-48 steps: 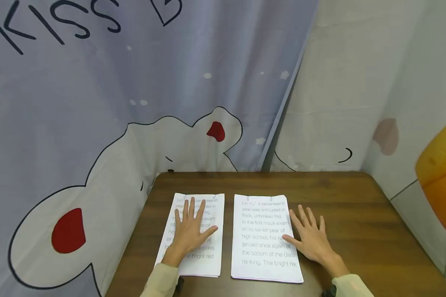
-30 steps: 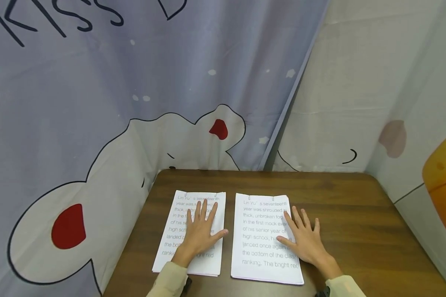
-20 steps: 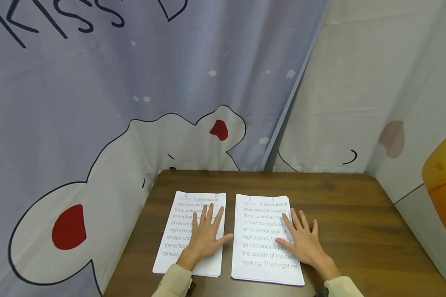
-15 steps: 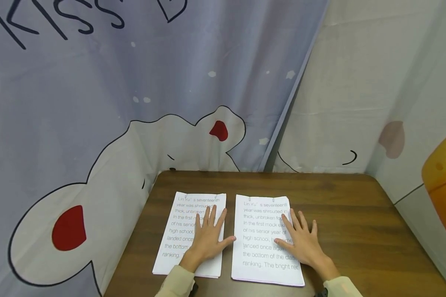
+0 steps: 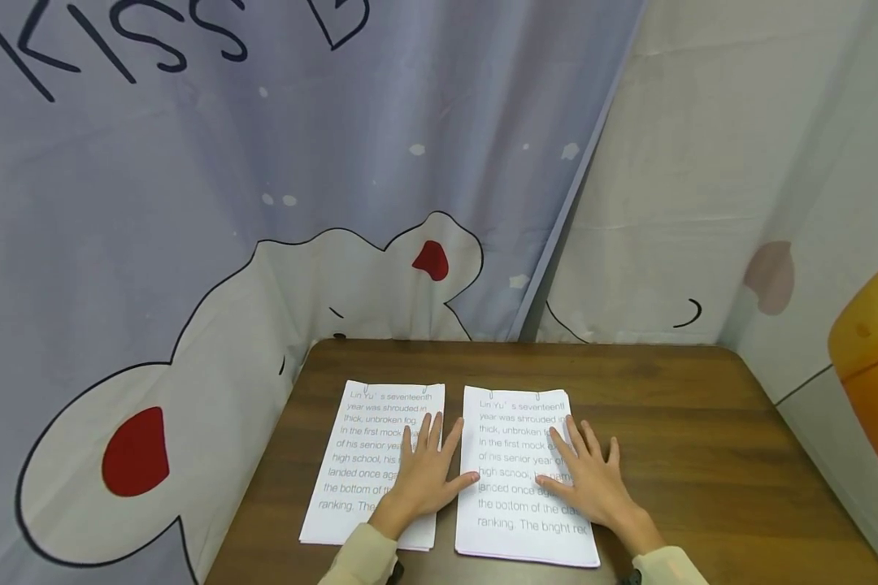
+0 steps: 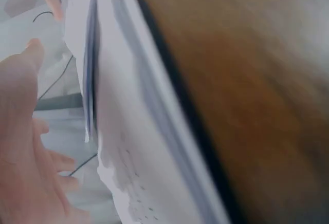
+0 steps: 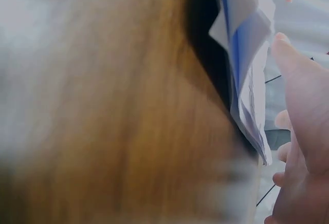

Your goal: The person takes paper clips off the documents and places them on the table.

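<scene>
Two paper stacks with large printed English text lie side by side. My left hand (image 5: 424, 479), fingers spread, is over the right edge of the left stack (image 5: 358, 463); its thumb reaches across the gap to the right stack (image 5: 512, 508). Over that stack's right side is my right hand (image 5: 596, 483), fingers also spread, its wrist beyond the paper. In the left wrist view a gap shows between the left hand (image 6: 20, 147) and the sheets. The right wrist view likewise shows the right hand (image 7: 306, 126) apart from the curled sheet edges (image 7: 247, 44). Neither hand holds anything.
Both stacks lie on a brown wood-grain table (image 5: 702, 455) with rounded far corners. Clips (image 5: 537, 396) sit at the top edges of the paper. Behind the table hangs a blue-grey printed curtain (image 5: 380, 106), with a whitish one (image 5: 688, 162) to its right.
My left hand has slid right, from the middle of the left stack to its right edge. My right hand has shifted a little left, further over its stack. Both stacks stay put.
</scene>
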Demonstrator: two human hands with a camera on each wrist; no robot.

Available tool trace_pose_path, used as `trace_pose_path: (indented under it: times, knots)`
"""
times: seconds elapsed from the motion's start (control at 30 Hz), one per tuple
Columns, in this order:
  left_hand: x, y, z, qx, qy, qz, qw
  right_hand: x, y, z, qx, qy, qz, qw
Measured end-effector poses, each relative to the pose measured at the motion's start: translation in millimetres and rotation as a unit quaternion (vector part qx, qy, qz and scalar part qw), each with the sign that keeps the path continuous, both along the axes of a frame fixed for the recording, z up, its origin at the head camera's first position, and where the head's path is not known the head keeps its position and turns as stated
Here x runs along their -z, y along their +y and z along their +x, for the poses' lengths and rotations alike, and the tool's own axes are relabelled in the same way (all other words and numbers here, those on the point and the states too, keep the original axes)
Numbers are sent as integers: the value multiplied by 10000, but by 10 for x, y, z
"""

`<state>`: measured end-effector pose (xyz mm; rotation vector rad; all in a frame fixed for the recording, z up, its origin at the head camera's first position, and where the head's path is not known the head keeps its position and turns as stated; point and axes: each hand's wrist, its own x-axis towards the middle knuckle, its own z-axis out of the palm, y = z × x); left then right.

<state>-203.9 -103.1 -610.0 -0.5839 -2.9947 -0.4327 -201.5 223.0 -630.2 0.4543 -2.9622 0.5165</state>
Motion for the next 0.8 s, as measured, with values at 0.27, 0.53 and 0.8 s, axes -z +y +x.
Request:
trace_pose_path:
  times: [0.27,0.53,0.8]
  knots:
    - [-39,113,-13,100,-133,122,9998,-8,-47,-9,-38,-23,-67,10000]
    - [-77,211,-36,9,-666,-43,9978,-29,-81,-21,-88,-187,-65,9998]
    - [-115,245,-53,-1,-910,-172,9957,-54,-107,-9,-136,-432,151,9989]
